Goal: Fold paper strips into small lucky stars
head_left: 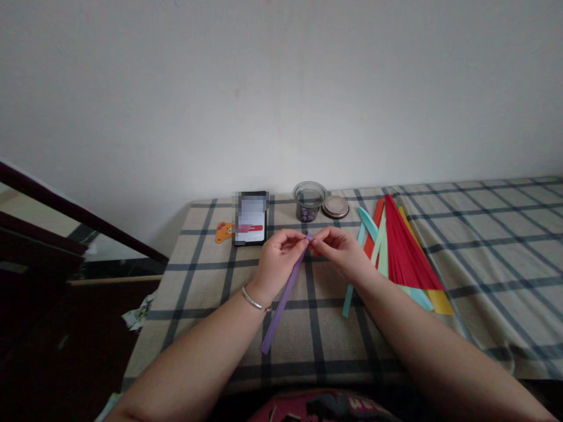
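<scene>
My left hand [279, 249] and right hand [341, 249] pinch the far end of a purple paper strip [281, 306], which slants down beside my silver bangle [251, 298]. Beyond, a clear tub [309, 200] holds small purple pieces [308, 215], near a phone [253, 230]; red, yellow and green strips [407, 252] fan out rightward on the checked tablecloth [200, 293].

Center of frame: two hands of mine, left hand [284, 246] and right hand [338, 251]; one purple strip [282, 303], one bangle [251, 300], one tub [303, 205], one lid [336, 205]. Left of center: one phone [251, 220], one cartoon bear [224, 232]. Right: colored strips [407, 252], overlapping, can't count.
</scene>
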Action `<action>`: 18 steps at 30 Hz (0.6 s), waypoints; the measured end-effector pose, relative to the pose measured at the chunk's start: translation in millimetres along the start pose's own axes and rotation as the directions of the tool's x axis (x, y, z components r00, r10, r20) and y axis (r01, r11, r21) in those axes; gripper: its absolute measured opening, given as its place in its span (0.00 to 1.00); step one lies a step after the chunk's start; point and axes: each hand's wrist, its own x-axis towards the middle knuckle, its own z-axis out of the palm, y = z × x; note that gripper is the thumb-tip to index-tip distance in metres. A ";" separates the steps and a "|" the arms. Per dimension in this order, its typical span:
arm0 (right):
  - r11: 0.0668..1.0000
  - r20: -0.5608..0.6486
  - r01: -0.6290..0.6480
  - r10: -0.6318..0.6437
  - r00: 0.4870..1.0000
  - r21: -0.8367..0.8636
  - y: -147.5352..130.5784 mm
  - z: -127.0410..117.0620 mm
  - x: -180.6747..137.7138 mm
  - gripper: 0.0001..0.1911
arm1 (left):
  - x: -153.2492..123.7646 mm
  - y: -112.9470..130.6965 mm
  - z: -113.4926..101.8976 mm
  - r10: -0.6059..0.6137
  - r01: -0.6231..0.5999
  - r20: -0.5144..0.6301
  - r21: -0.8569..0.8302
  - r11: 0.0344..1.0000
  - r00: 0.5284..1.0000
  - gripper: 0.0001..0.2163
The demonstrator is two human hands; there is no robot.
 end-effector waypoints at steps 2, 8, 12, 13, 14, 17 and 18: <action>0.996 -0.015 0.060 -0.061 0.998 -0.074 1.8 0.0 -0.5 0.14 | -0.1 0.6 0.1 -0.014 0.014 0.004 0.002 1.000 1.000 0.06; 0.926 -0.060 0.149 -0.180 0.982 -0.347 1.5 -2.4 -4.4 0.07 | -0.8 2.2 0.8 -0.008 0.007 0.028 0.023 1.000 1.000 0.06; 0.890 -0.047 0.200 -0.239 0.970 -0.409 -2.0 -3.1 -5.2 0.06 | -1.1 2.6 0.7 0.004 -0.004 0.031 0.024 1.000 1.000 0.07; 0.909 -0.048 0.194 -0.227 0.973 -0.369 -2.2 -3.1 -4.7 0.07 | -1.2 2.4 0.7 0.004 -0.004 0.030 0.021 1.000 1.000 0.07; 0.937 -0.051 0.174 -0.198 0.979 -0.304 -2.0 -3.1 -3.9 0.08 | -1.2 2.1 0.7 0.002 -0.003 0.028 0.017 1.000 1.000 0.07; 0.999 -0.026 0.030 -0.031 0.999 -0.041 -0.1 -3.7 -1.1 0.14 | -1.1 1.0 1.3 -0.008 0.009 0.021 -0.008 1.000 1.000 0.07; 0.999 0.001 -0.031 0.031 1.000 0.037 0.5 -4.0 -0.3 0.15 | -1.0 0.7 1.6 -0.015 0.016 0.020 -0.019 1.000 1.000 0.07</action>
